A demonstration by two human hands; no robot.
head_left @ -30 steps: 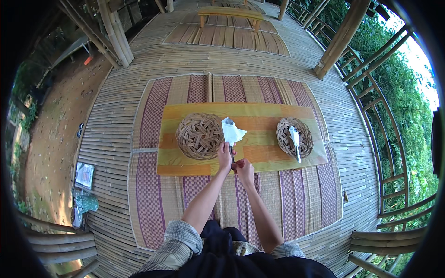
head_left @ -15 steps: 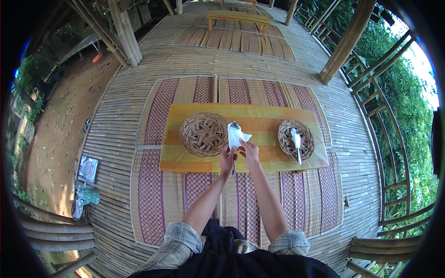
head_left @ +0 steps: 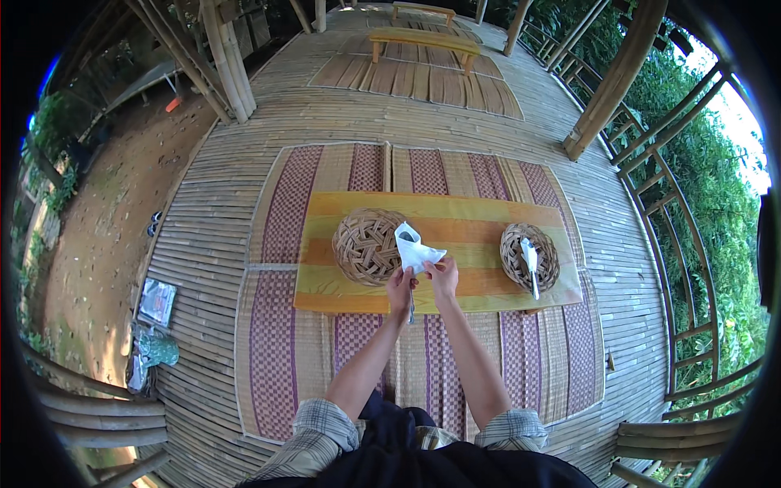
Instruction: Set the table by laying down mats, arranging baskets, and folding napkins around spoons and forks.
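Above the near edge of a low wooden table (head_left: pixel 472 213), a white paper napkin (head_left: pixel 419 254) is folded partly around a metal utensil, probably a spoon. Its grey head shows at the napkin's top, and its thin handle (head_left: pixel 412 309) hangs below my fingers. My left hand (head_left: pixel 400 290) is closed around the utensil and the napkin's lower part. With closed fingertips, my right hand (head_left: pixel 443 278) holds the napkin's right corner out to the side. A round woven plate (head_left: pixel 362 254) lies just left of the napkin. Another woven plate (head_left: pixel 512 275) at right bears a napkin-wrapped utensil (head_left: pixel 531 264).
The table stands on a purple-and-tan woven mat (head_left: pixel 277 350) over a bamboo floor (head_left: pixel 207 268). Farther off is a second low table (head_left: pixel 423 42). Bamboo railings run along the right. A green bag (head_left: pixel 159 348) and a flat packet (head_left: pixel 157 301) lie at left.
My right hand has drawn the napkin's corner outward to the right, so the napkin spreads wider. My left hand keeps its grip. The whole view has shifted slightly.
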